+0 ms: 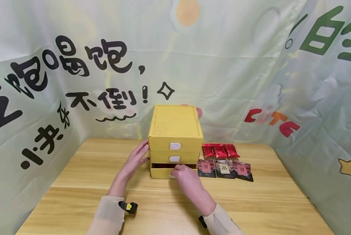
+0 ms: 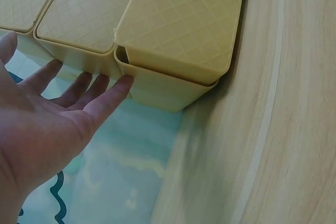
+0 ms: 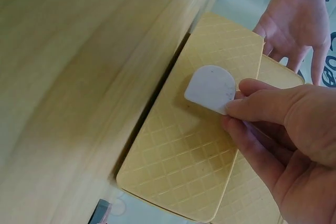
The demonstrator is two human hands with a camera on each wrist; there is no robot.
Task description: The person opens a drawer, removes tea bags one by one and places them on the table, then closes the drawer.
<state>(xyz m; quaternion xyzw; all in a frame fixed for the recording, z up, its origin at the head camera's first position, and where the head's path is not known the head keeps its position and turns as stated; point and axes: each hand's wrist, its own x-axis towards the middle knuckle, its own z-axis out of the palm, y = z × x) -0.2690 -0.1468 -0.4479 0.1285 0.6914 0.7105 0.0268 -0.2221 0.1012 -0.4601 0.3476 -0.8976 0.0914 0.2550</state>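
Note:
A yellow three-drawer box (image 1: 175, 122) stands on the wooden table. Its bottom drawer (image 1: 160, 173) is pulled out a little, and something dark red shows inside. My right hand (image 1: 191, 182) is at the front of that drawer, with thumb and fingers pinching the edge of its white handle (image 3: 211, 88). Along the left side of the box, my left hand (image 1: 134, 161) is spread with extended fingers, fingertips (image 2: 125, 81) right at the box wall. The upper two drawers are closed, each with a white tab handle (image 1: 175, 146).
Right of the box lie several shiny red packets (image 1: 220, 151) in a row. In front of them are dark flat sachets (image 1: 225, 169) with pink or cream labels. A printed cloth (image 1: 222, 81) hangs behind and at both sides of the table (image 1: 84, 173).

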